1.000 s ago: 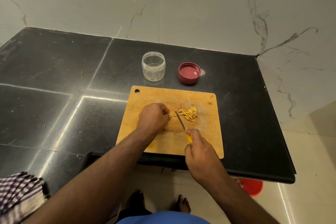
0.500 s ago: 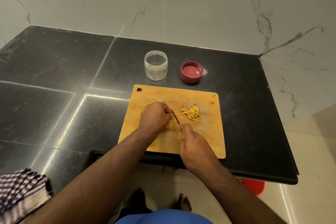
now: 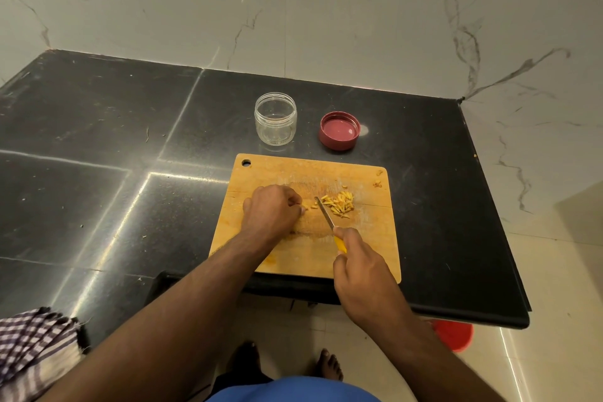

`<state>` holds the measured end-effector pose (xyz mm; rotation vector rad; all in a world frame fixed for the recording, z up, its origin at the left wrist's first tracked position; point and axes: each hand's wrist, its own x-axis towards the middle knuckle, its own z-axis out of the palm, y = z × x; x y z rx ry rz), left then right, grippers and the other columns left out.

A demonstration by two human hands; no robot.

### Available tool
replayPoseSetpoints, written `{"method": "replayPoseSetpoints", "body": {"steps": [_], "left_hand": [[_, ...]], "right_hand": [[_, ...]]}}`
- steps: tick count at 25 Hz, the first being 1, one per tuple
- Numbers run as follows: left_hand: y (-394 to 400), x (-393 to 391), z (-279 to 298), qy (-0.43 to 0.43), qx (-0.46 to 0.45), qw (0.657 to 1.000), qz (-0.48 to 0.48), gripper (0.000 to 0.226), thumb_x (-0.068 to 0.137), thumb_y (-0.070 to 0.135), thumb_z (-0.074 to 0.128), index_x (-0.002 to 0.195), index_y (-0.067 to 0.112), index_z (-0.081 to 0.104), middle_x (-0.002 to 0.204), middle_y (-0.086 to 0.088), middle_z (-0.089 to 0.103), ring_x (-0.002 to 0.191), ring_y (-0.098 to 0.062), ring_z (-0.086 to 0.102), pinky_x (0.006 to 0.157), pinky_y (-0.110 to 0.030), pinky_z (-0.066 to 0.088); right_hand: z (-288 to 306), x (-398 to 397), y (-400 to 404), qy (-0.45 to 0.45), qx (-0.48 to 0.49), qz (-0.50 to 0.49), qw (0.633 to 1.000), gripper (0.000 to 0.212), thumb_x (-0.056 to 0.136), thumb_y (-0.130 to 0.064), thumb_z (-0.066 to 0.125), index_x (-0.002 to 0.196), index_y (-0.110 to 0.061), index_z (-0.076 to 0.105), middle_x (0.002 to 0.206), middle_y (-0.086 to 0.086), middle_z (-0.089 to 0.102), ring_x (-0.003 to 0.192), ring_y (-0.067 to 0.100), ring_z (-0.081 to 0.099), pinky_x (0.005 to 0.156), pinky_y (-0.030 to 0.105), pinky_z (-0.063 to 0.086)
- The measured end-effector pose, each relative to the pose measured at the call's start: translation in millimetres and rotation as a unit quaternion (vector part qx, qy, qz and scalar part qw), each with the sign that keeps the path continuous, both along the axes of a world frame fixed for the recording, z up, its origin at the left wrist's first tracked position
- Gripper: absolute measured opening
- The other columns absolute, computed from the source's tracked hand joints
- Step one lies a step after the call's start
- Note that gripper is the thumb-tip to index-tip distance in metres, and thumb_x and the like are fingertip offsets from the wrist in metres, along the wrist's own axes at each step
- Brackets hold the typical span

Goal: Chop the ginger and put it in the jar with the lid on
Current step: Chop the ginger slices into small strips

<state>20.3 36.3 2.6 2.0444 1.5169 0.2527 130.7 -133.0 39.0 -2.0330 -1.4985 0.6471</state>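
Ginger chopping on a rectangular wooden cutting board point(image 3: 261, 170) that sits on a black polished stone counter point(image 3: 98, 140). The person's left hand point(image 3: 269, 210) is curled knuckles-up on the board, fingers tucked together over a small leftover bit of pale yellow ginger point(image 3: 306, 206) that just peeks out past the fingertips; can't really tell how much of it is under there or exactly how it's pinched. The right hand point(image 3: 360, 266) is wrapped around the yellow handle of a small thin-bladed knife point(image 3: 324, 214), fingers closed on the handle, with the blade angling up and away from them, tip close to the left fingertips. Just beyond the blade, on the far side from the left hand, lies the heap of chopped yellow ginger slivers point(image 3: 339, 204), touching the board and right beside the knife edge. A couple of stray scraps sit near the board's far right corner.

Past the fingers, behind the board, a clear round plastic jar point(image 3: 275, 119) stands upright with its mouth open, nothing visible inside. Beside it, apart from it, a dark red round screw lid point(image 3: 339, 130) lies upside down. A checked purple and white cloth point(image 3: 32, 346) shows at the near left edge, and a red bucket point(image 3: 453, 334) peeks out below the counter's right end.
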Motion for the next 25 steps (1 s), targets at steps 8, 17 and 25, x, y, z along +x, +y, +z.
{"method": "replayPoseSetpoints", "body": {"steps": [8, 17, 25], "left_hand": [[-2.4, 0.4, 2.1, 0.004, 0.011, 1.0, 0.005, 0.016, 0.089, 0.034, 0.069, 0.102, 0.03, 0.076, 0.1, 0.011, 0.072, 0.103, -0.017, 0.06, 0.091, -0.048, 0.05], [0.1, 0.8, 3.2, 0.009, 0.0, 1.0, 0.006, 0.011, 0.089, 0.032, 0.067, 0.094, 0.03, 0.076, 0.096, 0.013, 0.071, 0.1, -0.015, 0.059, 0.091, -0.046, 0.049], [0.1, 0.3, 2.1, 0.007, -0.003, 1.0, -0.005, 0.015, 0.091, 0.032, 0.067, 0.103, 0.029, 0.076, 0.106, 0.013, 0.072, 0.104, -0.015, 0.059, 0.093, -0.047, 0.048]], "right_hand": [[-8.1, -7.8, 15.8, -0.029, -0.026, 0.028, 0.999, 0.037, 0.101, -0.017, 0.038, 0.138, -0.024, 0.037, 0.114, -0.002, 0.059, 0.093, 0.011, 0.057, 0.076, 0.028, 0.048], [-14.3, -9.3, 11.0, -0.057, -0.035, 0.05, 0.997, 0.035, 0.099, -0.015, 0.035, 0.132, -0.026, 0.036, 0.098, 0.0, 0.057, 0.08, 0.016, 0.055, 0.069, 0.034, 0.049], [-7.2, -2.4, -3.9, -0.002, 0.003, 0.005, 1.0, 0.038, 0.102, -0.018, 0.04, 0.138, -0.026, 0.04, 0.11, -0.005, 0.058, 0.088, 0.01, 0.058, 0.073, 0.028, 0.05]]}}
